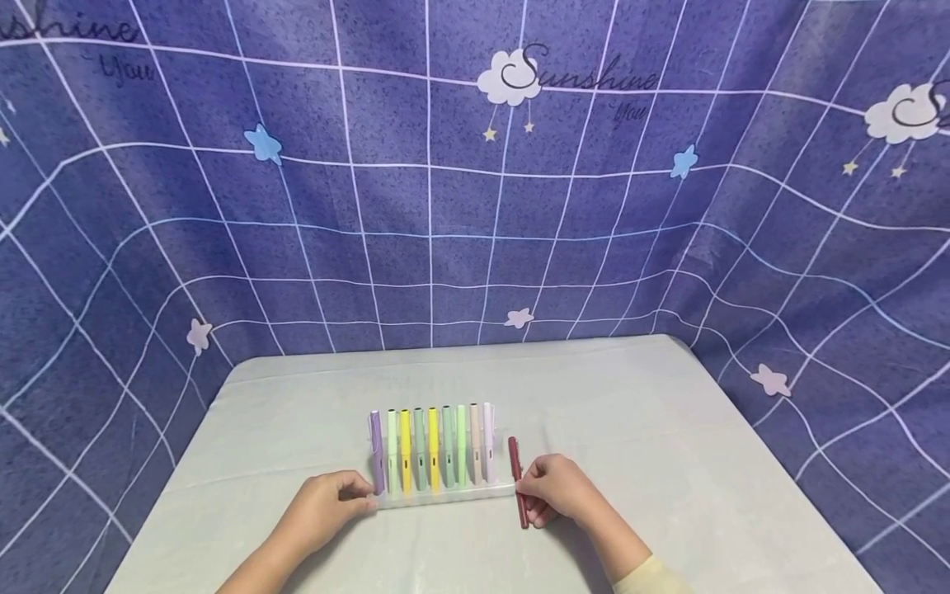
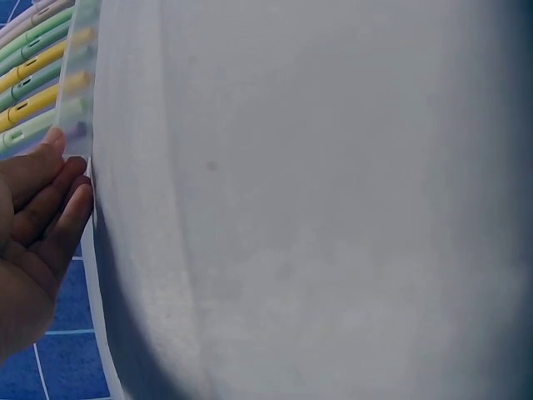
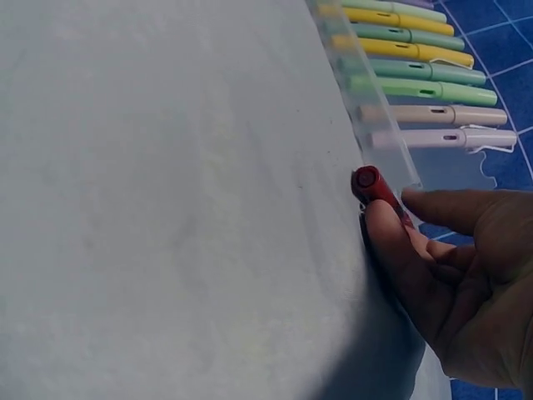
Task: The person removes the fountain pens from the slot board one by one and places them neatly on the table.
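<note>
A clear pen stand [image 1: 445,498] holds several pens side by side, leaning back in a row. A purple pen [image 1: 377,452] is at its left end and a pale lilac pen [image 1: 489,445] toward its right, with yellow pens [image 1: 405,454], green ones and a beige pen [image 1: 476,445] between. My left hand [image 1: 326,505] grips the stand's left front corner, thumb on its edge in the left wrist view. With thumb and fingers, my right hand [image 1: 560,488] pinches a dark red pen [image 1: 514,455] beside the stand's right end; the fingers cover its middle.
The table is covered with a pale grey cloth [image 1: 297,412]. Behind it and along both sides hangs a blue-purple curtain [image 1: 386,190] with a white grid, clouds and stars. A light yellow sleeve [image 1: 651,576] shows on the right forearm.
</note>
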`<state>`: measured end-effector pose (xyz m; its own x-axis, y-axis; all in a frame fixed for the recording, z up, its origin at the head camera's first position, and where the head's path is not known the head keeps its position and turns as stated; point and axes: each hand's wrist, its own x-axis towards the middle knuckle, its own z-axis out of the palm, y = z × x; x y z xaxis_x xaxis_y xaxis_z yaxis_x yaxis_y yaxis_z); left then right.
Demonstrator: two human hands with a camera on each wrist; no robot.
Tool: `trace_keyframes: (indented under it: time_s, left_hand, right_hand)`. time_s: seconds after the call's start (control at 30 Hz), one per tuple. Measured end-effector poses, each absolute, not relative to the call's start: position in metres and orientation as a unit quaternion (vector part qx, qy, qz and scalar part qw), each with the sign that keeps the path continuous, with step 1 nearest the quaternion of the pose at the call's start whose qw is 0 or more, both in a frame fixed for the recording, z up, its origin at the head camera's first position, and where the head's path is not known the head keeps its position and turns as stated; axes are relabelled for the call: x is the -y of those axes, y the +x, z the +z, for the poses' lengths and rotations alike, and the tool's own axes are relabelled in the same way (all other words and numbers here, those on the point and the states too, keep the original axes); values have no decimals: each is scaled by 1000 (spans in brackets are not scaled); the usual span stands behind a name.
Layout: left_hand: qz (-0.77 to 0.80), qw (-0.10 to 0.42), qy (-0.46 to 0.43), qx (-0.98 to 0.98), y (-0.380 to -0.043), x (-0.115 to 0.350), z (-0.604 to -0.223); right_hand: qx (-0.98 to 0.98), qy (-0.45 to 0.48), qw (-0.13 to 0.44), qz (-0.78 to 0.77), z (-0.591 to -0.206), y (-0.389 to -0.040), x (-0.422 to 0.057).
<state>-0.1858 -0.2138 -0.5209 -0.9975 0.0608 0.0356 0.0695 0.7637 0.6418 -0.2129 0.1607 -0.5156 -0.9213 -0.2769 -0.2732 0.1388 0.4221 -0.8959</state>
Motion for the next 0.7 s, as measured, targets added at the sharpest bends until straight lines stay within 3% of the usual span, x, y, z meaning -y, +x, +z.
trace_keyframes:
  time_s: [0.47, 0.7]
  left_hand:
    - [-348, 3, -31, 937, -186, 213, -518]
    - [-346, 1, -32, 938, -186, 213, -517]
  right_hand:
    - [-855, -58, 178, -483, -507, -214, -160]
    - [-897, -99, 92, -421, -491, -223, -161]
